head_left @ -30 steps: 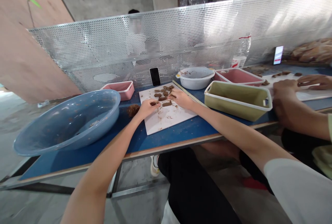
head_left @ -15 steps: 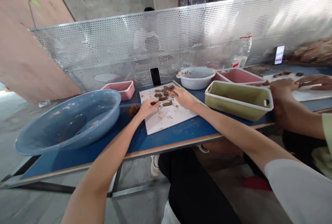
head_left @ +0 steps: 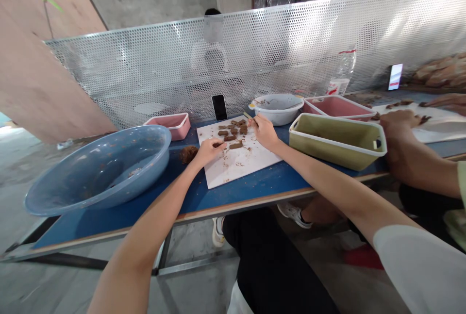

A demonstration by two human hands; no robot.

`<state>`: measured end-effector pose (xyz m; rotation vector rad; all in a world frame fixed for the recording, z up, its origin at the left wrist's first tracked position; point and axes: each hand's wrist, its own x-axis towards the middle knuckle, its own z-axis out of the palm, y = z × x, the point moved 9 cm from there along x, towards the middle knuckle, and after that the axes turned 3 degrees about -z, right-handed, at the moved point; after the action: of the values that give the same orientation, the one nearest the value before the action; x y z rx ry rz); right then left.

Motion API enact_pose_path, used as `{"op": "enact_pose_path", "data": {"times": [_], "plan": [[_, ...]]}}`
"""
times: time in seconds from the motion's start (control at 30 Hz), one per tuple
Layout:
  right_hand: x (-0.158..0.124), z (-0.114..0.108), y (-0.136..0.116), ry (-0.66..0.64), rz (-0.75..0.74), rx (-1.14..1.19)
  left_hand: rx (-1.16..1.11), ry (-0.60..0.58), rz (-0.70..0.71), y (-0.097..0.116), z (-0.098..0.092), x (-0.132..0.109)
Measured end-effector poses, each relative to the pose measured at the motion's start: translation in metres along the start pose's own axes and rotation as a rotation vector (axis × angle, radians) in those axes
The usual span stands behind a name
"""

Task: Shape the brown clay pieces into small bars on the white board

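My left hand [head_left: 211, 151] rests at the left of a white board [head_left: 233, 171], fingers closed round a small dark brown piece of clay-like material [head_left: 217, 145]. Over the board's right edge, my right hand [head_left: 265, 132] is closed on a thin greenish stick [head_left: 248, 116]; its tip pokes out past the fingers and its other end is hidden. Between the hands lie several short brown pieces [head_left: 233, 131] and one longer flat brown piece [head_left: 236, 144], with crumbs around them. A rough brown lump [head_left: 188, 154] sits just left of the board.
A large blue basin [head_left: 145, 178] stands left, a pink tray [head_left: 178, 124] behind it. A phone [head_left: 219, 107] leans against the perforated screen. Right are a white basin [head_left: 278, 116], a pink divided box [head_left: 340, 105] and an olive bin [head_left: 327, 146]. A co-worker's hand [head_left: 398, 119] works farther right.
My right hand has left the brown pieces, moved right and up, and closed on the stick lying along the board's edge. My left hand has barely moved.
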<state>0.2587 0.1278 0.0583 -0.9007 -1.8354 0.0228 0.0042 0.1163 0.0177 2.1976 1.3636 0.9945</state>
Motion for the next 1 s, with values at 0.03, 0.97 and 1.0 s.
{"op": "enact_pose_path", "data": {"times": [0.03, 0.97, 1.0], "plan": [[0.000, 0.000, 0.001, -0.001, 0.002, 0.002, 0.000, -0.001, -0.001, 0.000, 0.000, 0.000], [0.002, 0.006, 0.011, -0.053, 0.057, -0.057, 0.042, -0.058, -0.012, 0.001, 0.006, -0.002], [0.002, 0.009, 0.011, -0.090, 0.056, -0.061, 0.057, -0.059, -0.005, 0.002, 0.005, -0.002]]}}
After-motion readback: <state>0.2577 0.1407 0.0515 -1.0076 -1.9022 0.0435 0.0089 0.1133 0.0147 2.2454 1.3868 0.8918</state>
